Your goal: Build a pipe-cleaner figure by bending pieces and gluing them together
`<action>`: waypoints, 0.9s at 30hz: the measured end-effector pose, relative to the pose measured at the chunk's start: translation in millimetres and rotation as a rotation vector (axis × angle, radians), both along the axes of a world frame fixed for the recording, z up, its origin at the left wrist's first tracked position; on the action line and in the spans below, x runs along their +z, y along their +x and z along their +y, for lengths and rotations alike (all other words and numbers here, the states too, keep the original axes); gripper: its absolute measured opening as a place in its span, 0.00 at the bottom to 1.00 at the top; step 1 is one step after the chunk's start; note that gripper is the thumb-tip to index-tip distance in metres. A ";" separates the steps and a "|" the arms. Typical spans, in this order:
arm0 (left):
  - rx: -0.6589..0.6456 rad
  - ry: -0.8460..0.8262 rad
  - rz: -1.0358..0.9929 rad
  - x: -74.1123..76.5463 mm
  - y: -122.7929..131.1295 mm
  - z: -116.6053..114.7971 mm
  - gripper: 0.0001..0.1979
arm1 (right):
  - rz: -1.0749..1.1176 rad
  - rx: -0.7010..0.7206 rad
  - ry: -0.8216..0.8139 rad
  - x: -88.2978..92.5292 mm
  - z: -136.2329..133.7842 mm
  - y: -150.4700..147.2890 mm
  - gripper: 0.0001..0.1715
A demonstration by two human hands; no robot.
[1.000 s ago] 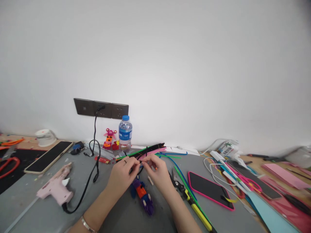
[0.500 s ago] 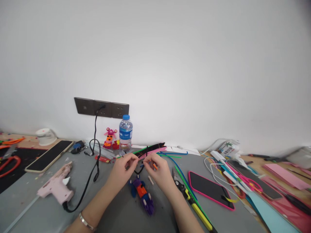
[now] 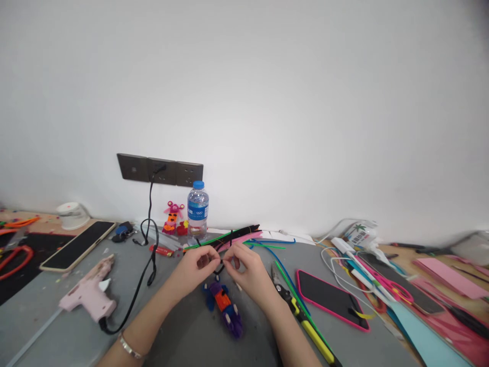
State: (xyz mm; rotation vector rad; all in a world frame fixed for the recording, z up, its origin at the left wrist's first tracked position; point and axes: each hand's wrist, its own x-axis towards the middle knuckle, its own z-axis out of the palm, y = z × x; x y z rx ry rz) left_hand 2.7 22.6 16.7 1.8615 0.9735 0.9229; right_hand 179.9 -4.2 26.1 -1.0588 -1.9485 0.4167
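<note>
My left hand (image 3: 199,267) and my right hand (image 3: 246,270) meet fingertip to fingertip above the grey table. Both pinch a thin black pipe cleaner (image 3: 219,270), which bends in a small curve below the fingers. Just under it lies a small purple, orange and blue fuzzy figure (image 3: 223,304), touched by neither hand. Behind my hands is a bundle of black and pink pipe cleaners (image 3: 244,233). A water bottle (image 3: 197,211) stands at the back, beside an upright pink and orange figure (image 3: 171,219).
On the left are a pink glue gun (image 3: 89,293) with a black cord, a phone (image 3: 78,245) and orange-handled scissors (image 3: 19,262). To the right lie yellow-handled pliers (image 3: 305,323), a pink-cased phone (image 3: 331,298), white cables and pink scissors (image 3: 397,291).
My hands have drawn closer together, so less of the black pipe cleaner shows between them. The orange bit near my right fingers is out of sight. The figure on the table lies where it was.
</note>
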 end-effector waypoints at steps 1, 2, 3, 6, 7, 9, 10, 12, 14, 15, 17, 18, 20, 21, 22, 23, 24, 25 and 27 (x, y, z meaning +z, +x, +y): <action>-0.010 0.002 0.001 0.1 -0.3 0.0 0.09 | -0.005 0.000 0.001 -0.1 0.3 0.3 0.10; -0.018 0.001 0.005 0.2 -0.6 0.0 0.09 | -0.011 0.001 0.001 -0.2 0.7 0.7 0.10; -0.021 -0.002 0.009 0.1 -0.9 0.1 0.09 | -0.017 0.004 0.002 -0.4 1.0 1.1 0.10; -0.017 -0.008 0.010 -1.1 -1.3 0.4 0.09 | -0.035 0.024 -0.003 -1.0 1.3 1.8 0.10; -0.016 -0.007 0.008 -1.7 -1.3 0.6 0.08 | -0.041 0.030 -0.007 -1.1 1.1 1.9 0.10; -0.019 -0.002 0.006 -2.9 -1.4 1.0 0.08 | -0.050 0.037 -0.014 -1.4 0.5 1.8 0.11; -0.022 -0.001 0.010 -3.3 -1.4 1.1 0.08 | -0.057 0.038 -0.017 -1.6 0.1 1.6 0.11; -0.027 -0.004 0.031 -3.1 -1.6 1.0 0.08 | -0.072 0.038 -0.020 -2.4 -0.2 1.3 0.11; -0.031 -0.007 0.056 -1.5 -2.0 0.6 0.08 | -0.091 0.039 -0.017 -3.4 -0.1 1.5 0.10; -0.032 -0.007 0.067 -0.3 -2.5 0.3 0.08 | -0.100 0.039 -0.017 -3.9 0.2 2.0 0.10; -0.039 -0.015 0.085 2.3 -3.8 -0.3 0.08 | -0.103 0.034 -0.016 -4.5 1.2 4.5 0.09; -0.049 -0.032 0.097 3.3 -4.6 -0.5 0.08 | -0.096 0.025 -0.014 -4.6 1.8 6.5 0.08; -0.079 -0.093 0.131 4.0 -6.6 -1.0 0.08 | -0.068 -0.010 -0.002 -4.1 3.1 11.7 0.07; -0.093 -0.130 0.156 3.6 -7.6 -1.5 0.08 | -0.051 -0.031 0.006 -3.8 3.7 14.5 0.07; -0.104 -0.163 0.184 2.7 -8.4 -2.1 0.07 | -0.035 -0.050 0.012 -3.5 4.2 17.2 0.07; -0.111 -0.187 0.214 1.7 -9.1 -2.9 0.07 | -0.022 -0.063 0.013 -3.3 4.7 19.5 0.07; -0.117 -0.198 0.243 0.7 -9.6 -4.0 0.07 | -0.012 -0.070 0.013 -3.3 5.2 21.5 0.07; -0.124 -0.200 0.272 -0.2 -9.9 -5.2 0.07 | -0.010 -0.073 0.011 -3.7 5.7 22.9 0.07; -0.145 -0.187 0.327 -1.1 -9.9 -7.7 0.07 | -0.025 -0.071 0.009 -5.0 6.5 24.1 0.07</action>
